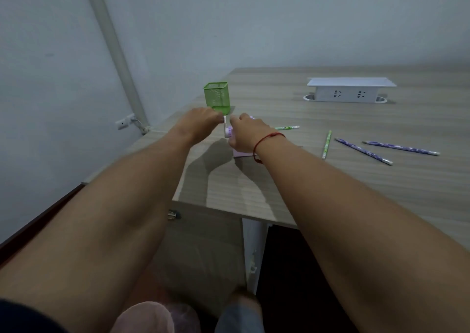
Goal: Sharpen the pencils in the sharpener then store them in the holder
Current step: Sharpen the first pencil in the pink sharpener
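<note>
Head view shows both bare arms reaching to the near left corner of the table (330, 193). The left hand (201, 121) is curled, its fingertips pinching the upright white crank (225, 125) of the sharpener (237, 153). The right hand (248, 133) lies clamped over the top of that sharpener, fingers wrapped down its far side and mostly hidden, so only the pale pink boxy plastic base and a bit of the round crank hub show. A red string bracelet (268, 139) circles the right wrist. A green patterned pencil (287, 127) pokes out to the right from behind the right hand; I cannot tell whether its hidden end sits in the sharpener. Just behind the left hand stands the holder (217, 96), a square cup of bright green wire mesh, upright. To the right, apart from the hands, three more pencils lie flat on the matte grey wood-grain top: a green pencil (326, 144) and two glossy purple pencils (363, 151) (401, 147). Farther back sits a white rectangular socket box (348, 91) with two outlets. A pale pipe (114, 53) runs slantwise down the wall at left.
</note>
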{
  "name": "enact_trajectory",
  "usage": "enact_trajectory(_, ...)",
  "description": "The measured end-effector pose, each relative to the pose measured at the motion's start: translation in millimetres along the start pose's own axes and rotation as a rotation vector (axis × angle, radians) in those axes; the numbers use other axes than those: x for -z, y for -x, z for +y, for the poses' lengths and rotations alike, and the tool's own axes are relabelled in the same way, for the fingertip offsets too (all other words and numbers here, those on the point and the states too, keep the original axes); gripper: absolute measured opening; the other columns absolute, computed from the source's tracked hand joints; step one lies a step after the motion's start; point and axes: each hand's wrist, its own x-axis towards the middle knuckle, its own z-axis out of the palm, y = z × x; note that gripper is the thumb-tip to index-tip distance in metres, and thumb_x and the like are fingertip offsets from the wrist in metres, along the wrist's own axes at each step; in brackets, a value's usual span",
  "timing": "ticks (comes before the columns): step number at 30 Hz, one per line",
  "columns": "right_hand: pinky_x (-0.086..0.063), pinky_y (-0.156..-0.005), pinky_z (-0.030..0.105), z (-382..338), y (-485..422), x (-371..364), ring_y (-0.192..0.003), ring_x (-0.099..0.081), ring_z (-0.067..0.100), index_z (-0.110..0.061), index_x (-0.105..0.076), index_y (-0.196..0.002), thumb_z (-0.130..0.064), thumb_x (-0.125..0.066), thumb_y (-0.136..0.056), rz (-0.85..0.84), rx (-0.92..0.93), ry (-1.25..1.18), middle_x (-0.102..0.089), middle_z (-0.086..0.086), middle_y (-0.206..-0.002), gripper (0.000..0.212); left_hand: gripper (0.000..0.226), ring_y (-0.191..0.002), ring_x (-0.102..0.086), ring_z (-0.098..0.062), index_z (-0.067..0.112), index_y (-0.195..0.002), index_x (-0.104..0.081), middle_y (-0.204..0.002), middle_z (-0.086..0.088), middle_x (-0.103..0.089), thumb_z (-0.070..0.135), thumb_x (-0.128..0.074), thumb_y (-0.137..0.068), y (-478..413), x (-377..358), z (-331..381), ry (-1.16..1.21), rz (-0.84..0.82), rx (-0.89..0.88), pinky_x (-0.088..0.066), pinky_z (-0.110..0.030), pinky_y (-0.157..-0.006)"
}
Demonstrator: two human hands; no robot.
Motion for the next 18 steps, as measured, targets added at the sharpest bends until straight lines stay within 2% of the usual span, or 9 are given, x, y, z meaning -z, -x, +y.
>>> enact_trajectory(5,-0.043,-0.102,0.048,-2,0,5,-0.125,-0.048,0.035,-0.015,-0.047,-0.133,-0.033,-0.051,-0.095,-0.043,-0.014,0.002,-0.045,0.014,-0.136,0.042,0.021,-0.091,-0.063,-0.040,0.002,-0.108,-0.061,-0.101,-0.024,-0.065,0.009,-0.045,-0.097,5,8,1,-0.012,0.058,0.023,-0.046,-0.042,-0.070)
enact_trajectory(9,-0.044,-0.101,0.049,-5,1,4,-0.124,-0.049,0.035,-0.014,-0.045,-0.134,-0.033,-0.053,-0.095,-0.040,-0.025,0.007,-0.044,0.014,-0.136,0.045,0.023,-0.094,-0.063,-0.039,0.003,-0.111,-0.060,-0.104,-0.023,-0.065,0.010,-0.044,-0.096,11,10,6,0.009,0.069,0.069,-0.048,-0.043,-0.075)
enact_trajectory(18,-0.045,-0.099,0.050,-3,0,3,-0.121,-0.050,0.035,-0.014,-0.047,-0.131,-0.036,-0.055,-0.093,-0.038,-0.039,-0.007,-0.046,0.014,-0.134,0.044,0.022,-0.096,-0.063,-0.040,0.004,-0.109,-0.062,-0.104,-0.023,-0.066,0.012,-0.046,-0.096,25,10,21,0.033,0.120,0.107,-0.047,-0.043,-0.073)
